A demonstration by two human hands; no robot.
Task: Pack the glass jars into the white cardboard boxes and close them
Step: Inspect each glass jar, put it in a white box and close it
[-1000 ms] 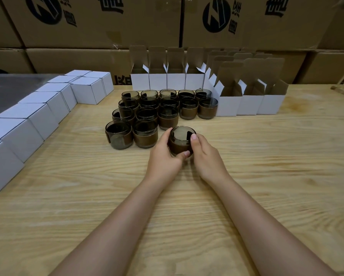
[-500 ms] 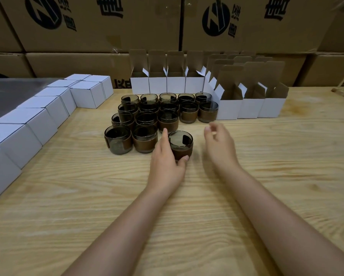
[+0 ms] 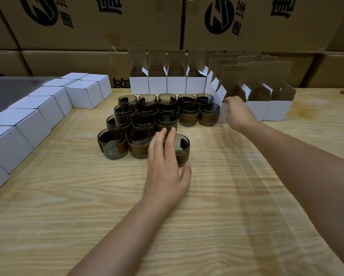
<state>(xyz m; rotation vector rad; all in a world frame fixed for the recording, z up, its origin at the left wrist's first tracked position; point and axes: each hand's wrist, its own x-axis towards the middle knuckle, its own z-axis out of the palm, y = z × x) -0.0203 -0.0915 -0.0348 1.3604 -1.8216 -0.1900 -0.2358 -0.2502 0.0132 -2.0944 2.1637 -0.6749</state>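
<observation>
Smoked glass jars (image 3: 163,114), sixteen as far as you can count, stand in a tight cluster on the table (image 3: 226,216), each with a brown band round its lower half and its mouth uncovered. Your left hand (image 3: 165,168) grasps the front jar (image 3: 182,146), which stands on the wood at the cluster's near right corner. The fingers lie along its far left side and the thumb sits against its near base. Your right hand (image 3: 236,113) is at the nearest box (image 3: 234,82) just right of the jars, fingers bent at its front rim, but blur hides whether they have closed on it. Open boxes (image 3: 157,86) stand with lids up: four in a row behind the jars, three in the near row at the right, and more behind those that you cannot count. Their floors are out of sight. Closed boxes (image 3: 83,94), about nine, run along the left edge. Brown cartons (image 3: 107,26) are stacked behind the table.
</observation>
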